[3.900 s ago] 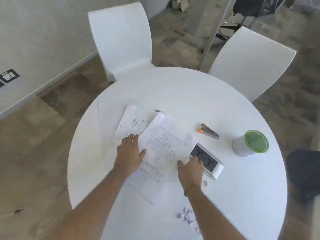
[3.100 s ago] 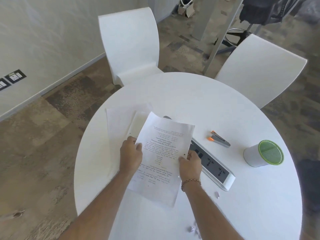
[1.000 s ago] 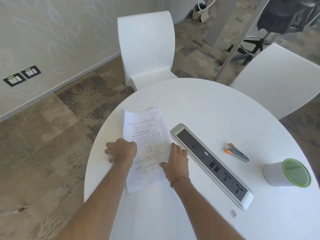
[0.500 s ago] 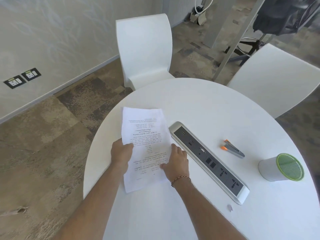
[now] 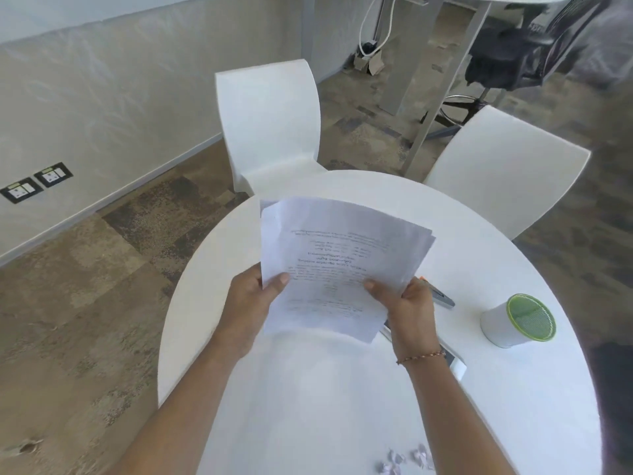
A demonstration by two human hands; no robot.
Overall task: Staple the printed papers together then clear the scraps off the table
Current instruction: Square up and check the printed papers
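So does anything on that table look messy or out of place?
Yes. A little heap of crumpled paper scraps lies loose near the table's front edge. The papers held up by the left hand and right hand aren't squared: sheet edges fan out at the top corners. The cup stands upright.

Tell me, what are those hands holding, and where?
Both hold the printed papers above the table: the left hand pinches their left edge, the right hand their right edge.
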